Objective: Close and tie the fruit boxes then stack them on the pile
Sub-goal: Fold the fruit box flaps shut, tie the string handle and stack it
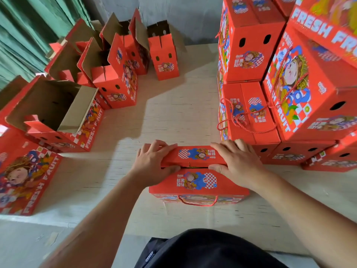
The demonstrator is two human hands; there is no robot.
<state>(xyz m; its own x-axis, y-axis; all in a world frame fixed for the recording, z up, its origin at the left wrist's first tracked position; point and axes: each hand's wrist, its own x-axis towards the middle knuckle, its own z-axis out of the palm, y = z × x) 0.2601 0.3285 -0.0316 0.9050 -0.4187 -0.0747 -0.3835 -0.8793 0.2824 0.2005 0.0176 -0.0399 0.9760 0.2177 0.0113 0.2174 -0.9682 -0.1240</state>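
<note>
A red fruit box [197,182] stands on the pale floor in front of me, its two top flaps nearly meeting with a thin gap between them. A red cord handle [198,202] hangs on its near side. My left hand [152,163] lies on the left end of the far flap, fingers on top and thumb at the gap. My right hand [235,161] presses the right end the same way. The pile of shut, cord-tied boxes [301,89] rises at the right, close behind my right hand.
Several open boxes [56,107] with raised flaps stand in a curve at the left and back [164,53]. A shut box [25,180] lies at the left edge. Green sheeting [29,31] and a grey wall [173,12] lie behind.
</note>
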